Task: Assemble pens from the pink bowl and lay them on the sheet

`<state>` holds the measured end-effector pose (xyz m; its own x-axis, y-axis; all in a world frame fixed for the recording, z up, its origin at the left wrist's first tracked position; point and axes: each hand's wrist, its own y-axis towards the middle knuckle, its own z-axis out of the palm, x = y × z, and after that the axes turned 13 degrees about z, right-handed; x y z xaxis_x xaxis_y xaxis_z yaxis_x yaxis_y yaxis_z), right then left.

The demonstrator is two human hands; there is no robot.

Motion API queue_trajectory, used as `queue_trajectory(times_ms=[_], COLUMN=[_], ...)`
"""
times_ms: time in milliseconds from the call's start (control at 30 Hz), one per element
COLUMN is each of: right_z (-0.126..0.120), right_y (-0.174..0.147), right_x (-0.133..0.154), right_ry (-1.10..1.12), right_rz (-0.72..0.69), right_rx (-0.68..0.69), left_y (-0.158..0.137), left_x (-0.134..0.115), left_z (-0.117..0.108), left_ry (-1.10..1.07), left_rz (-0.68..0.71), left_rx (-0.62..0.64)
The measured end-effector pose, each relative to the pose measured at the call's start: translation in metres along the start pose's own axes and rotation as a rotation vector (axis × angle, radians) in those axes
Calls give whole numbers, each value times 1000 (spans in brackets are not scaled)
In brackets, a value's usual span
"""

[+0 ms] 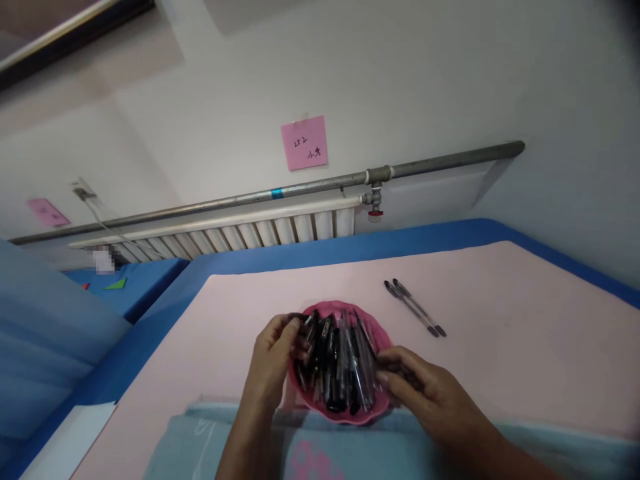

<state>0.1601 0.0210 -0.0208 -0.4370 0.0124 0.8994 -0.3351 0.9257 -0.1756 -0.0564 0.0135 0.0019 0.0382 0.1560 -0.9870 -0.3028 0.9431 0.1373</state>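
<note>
A blue surface is framing a pale pink mat, spreading well rightward of a round, scalloped pink basket. Left hand is curling at the left rim, right hand at the right; gripping, can't tell! Slim black and clear pens are filling the basket; two black-ended clear pens are lying beyond, rightward.

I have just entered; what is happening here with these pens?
A person has both hands at a pink basket of pens: the left hand at its left edge, the right hand at its right edge. Whether either grips a pen is unclear. Two more pens lie side by side on the pink sheet, beyond the right hand.
</note>
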Motion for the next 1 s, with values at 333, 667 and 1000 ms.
queue_trajectory(times_ms=[333,667,1000], right_z=[2,2,1], right_y=[1,1,0], right_x=[-4,-3,1], right_ry=[71,124,94], right_rz=[-8,0,16], right_rx=[-12,1,-6], left_y=[-5,-7,-7], left_x=[5,23,29], left_z=[8,17,25], left_ry=[368,779,1222], left_rz=[126,459,639], left_rx=[50,271,410])
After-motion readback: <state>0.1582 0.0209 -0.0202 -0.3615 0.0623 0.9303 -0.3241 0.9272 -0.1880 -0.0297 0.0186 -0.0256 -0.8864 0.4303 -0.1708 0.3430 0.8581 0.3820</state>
